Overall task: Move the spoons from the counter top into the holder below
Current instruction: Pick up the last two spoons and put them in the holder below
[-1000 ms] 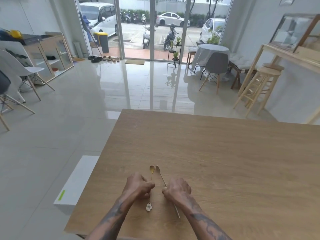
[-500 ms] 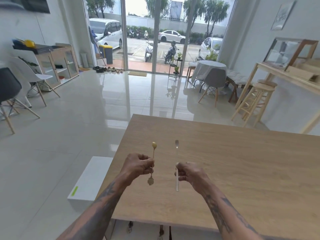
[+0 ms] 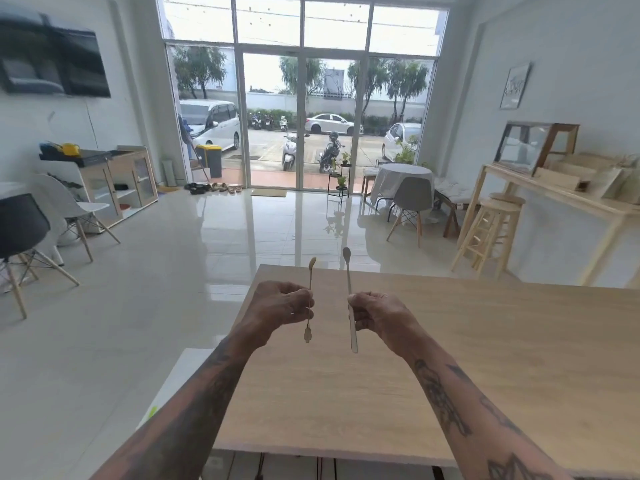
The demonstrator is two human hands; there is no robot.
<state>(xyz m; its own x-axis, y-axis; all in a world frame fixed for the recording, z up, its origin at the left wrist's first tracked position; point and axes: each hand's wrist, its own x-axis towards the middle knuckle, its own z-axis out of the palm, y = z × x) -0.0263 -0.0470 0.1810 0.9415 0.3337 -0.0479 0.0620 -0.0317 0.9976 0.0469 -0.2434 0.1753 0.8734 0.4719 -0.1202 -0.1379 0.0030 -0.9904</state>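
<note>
no holder clearly seen; below the near counter edge only dim slots with blurred shapes, contents not to be told. at far left a black chair (image 3: 20,226) and a white chair (image 3: 69,206) on the glossy floor, well apart from the counter. nearer in, beside the counter's left edge, a white box (image 3: 180,379) low on the floor. above the wooden counter top (image 3: 485,358), held clear of its surface: left hand (image 3: 282,306), fingers curled shut round the thin stem of a gold spoon (image 3: 310,289), bowl up, flower-shaped end hanging below the fist. just beside, not touching, right hand (image 3: 379,311), fingers pinched closed on the handle of a silver spoon (image 3: 349,292), bowl up, flat handle end pointing down. both spoons near upright, side by side with a gap between. counter surface bare to the right and ahead. past the far edge, open tiled floor up to glass doors; at far right a wooden stool (image 3: 491,230) beside a tall shelf table.
</note>
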